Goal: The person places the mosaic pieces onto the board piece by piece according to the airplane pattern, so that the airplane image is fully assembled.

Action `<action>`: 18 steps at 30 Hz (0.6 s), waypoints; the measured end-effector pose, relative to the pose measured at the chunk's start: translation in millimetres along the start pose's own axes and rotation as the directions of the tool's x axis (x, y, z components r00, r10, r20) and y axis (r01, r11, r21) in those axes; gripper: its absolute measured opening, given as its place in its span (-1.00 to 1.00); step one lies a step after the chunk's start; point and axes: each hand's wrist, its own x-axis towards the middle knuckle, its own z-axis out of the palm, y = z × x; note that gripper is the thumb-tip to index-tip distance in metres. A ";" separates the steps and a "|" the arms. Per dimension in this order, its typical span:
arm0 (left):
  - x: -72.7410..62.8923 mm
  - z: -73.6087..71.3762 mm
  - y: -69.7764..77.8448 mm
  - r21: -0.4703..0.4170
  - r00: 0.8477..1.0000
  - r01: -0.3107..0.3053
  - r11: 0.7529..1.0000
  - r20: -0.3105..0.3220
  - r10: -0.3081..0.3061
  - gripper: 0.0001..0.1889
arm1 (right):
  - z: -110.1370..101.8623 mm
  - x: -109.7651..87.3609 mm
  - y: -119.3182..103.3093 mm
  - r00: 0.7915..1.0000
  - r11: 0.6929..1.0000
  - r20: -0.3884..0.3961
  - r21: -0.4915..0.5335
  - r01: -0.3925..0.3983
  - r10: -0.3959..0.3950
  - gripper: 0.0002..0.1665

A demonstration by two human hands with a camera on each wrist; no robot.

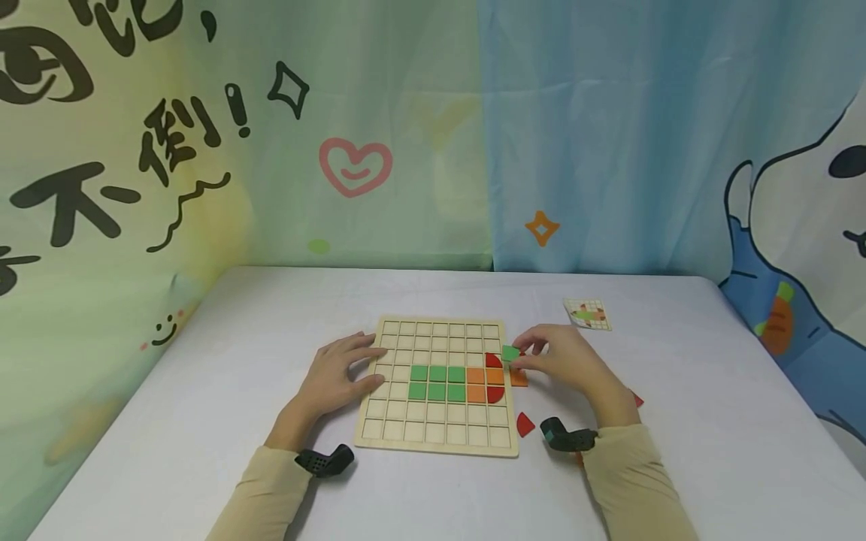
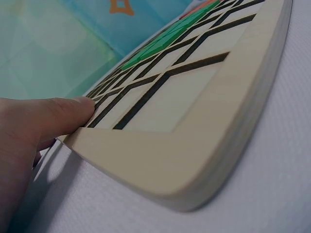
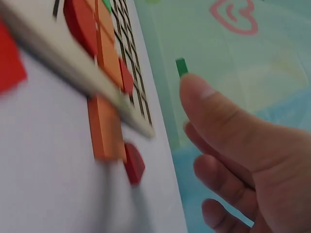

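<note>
A wooden grid board [image 1: 436, 436] lies flat on the white table. Two rows of green square tiles [image 1: 437, 382] sit in its middle cells, with orange square tiles [image 1: 476, 385] and red quarter-round tiles [image 1: 495, 394] to their right. At the board's left edge rests my left hand [image 1: 336, 370], its thumb [image 2: 63, 114] on the frame and its fingers loosely extended. My right hand [image 1: 564, 361] pinches a green square tile [image 1: 510, 353] between thumb and fingertips, raised over the board's right edge. In the right wrist view only a narrow end of that green tile [image 3: 181, 66] shows.
Right of the board lie a loose orange tile [image 1: 519, 378] and a red quarter-round tile [image 1: 525, 424]. Another red piece [image 1: 637, 399] shows beside my right wrist. A small pattern card [image 1: 588, 315] lies at the back right. Printed curtains [image 1: 406, 225] hang behind the table.
</note>
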 end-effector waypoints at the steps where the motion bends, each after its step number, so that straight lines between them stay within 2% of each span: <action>1: 0.1 0.2 0.0 0.000 1.000 0.002 1.000 0.001 -0.002 -0.47 | 1.2 0.6 -3.7 1.000 1.000 -0.005 -0.001 -0.001 0.001 -0.63; 9: -0.4 -0.4 -0.5 -0.003 1.000 0.007 1.000 0.003 -0.007 -0.47 | 15.0 5.4 -31.5 1.000 1.000 -0.028 -0.017 0.007 -0.007 -0.60; 18: 0.6 1.4 -0.7 0.003 1.000 -0.009 1.000 -0.010 0.009 -0.46 | 27.1 4.0 -52.2 0.989 0.993 -0.088 -0.046 0.113 -0.116 -0.65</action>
